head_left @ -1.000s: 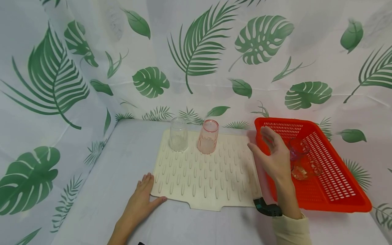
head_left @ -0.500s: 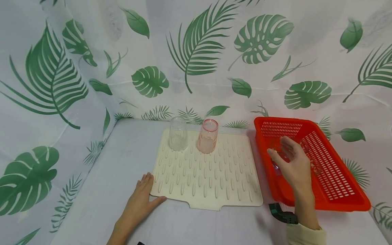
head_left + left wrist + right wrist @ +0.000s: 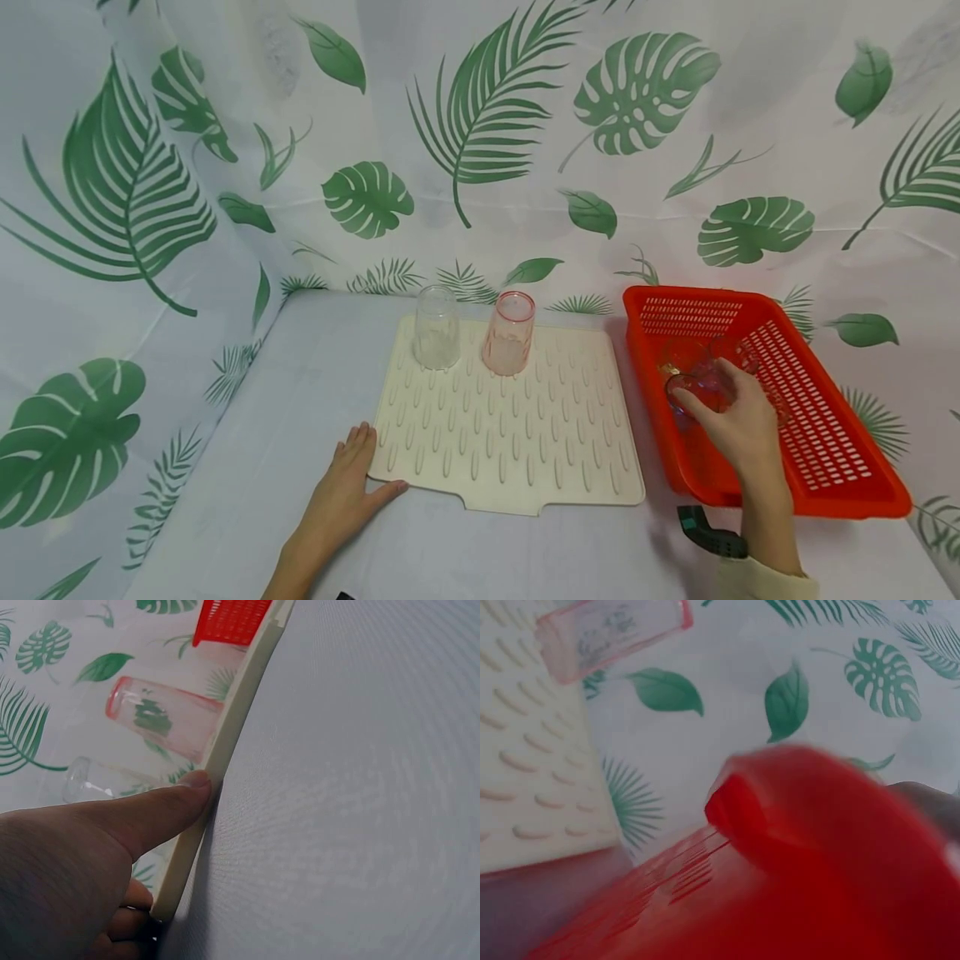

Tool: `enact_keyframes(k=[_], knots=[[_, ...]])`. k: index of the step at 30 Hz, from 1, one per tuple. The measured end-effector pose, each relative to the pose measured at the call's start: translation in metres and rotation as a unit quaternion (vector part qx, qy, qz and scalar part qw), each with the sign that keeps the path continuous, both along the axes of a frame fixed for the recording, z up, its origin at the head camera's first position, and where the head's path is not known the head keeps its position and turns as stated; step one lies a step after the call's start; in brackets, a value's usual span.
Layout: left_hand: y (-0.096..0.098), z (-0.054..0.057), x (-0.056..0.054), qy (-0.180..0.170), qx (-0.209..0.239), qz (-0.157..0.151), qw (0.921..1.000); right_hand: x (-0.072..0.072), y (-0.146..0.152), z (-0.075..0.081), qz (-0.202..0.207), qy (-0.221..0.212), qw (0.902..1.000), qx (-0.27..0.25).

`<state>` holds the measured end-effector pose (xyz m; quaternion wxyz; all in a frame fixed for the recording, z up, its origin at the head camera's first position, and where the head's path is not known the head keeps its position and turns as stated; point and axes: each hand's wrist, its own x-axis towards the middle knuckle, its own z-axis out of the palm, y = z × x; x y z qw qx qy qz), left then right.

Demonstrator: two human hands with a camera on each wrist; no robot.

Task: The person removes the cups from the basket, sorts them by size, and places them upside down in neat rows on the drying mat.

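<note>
My left hand [image 3: 345, 475] lies at the near left corner of a cream ridged draining board [image 3: 517, 442], thumb along its front edge and fingers by its left side. In the left wrist view the thumb [image 3: 161, 810] touches the board's rim. My right hand [image 3: 742, 421] reaches into a red plastic basket [image 3: 832, 433], thumb and fingers around the dark rim of a clear drinking glass [image 3: 693, 400]. A red basket wall [image 3: 802, 825] hides that grip in the right wrist view. A clear glass [image 3: 437, 333] and a pink-tinted glass [image 3: 510, 337] stand upright on the board's back half.
Several other glasses lie in the basket, including a pinkish one [image 3: 731, 354] beyond the right hand. The basket stands just right of the board. A white leaf-print cloth [image 3: 510, 125] rises behind, and another side of it runs along the left.
My right hand has moved right from above the basket's left edge and down into it, its fingers closing around a glass. The left hand and the glasses on the board stay put.
</note>
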<state>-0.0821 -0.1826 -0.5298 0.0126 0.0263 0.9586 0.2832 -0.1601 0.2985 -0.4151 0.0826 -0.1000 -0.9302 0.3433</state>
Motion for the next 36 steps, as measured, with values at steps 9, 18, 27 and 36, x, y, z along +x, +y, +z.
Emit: enact_keyframes(k=[9,18,27,36], knots=[[0.0,0.0,0.001,-0.001,0.005,-0.002,1.0,-0.005,0.012,-0.013,0.054,-0.018,0.9969,0.055],[0.0,0.001,0.0,-0.004,0.005,-0.001,1.0,-0.007,0.015,-0.018,0.076,-0.056,0.9934,0.066],[0.001,0.001,0.0,-0.005,0.007,-0.002,1.0,-0.008,0.018,-0.018,0.089,-0.068,0.9916,0.065],[0.001,0.001,0.0,-0.001,0.007,-0.004,1.0,-0.009,0.018,-0.017,0.05,-0.122,0.9889,0.069]])
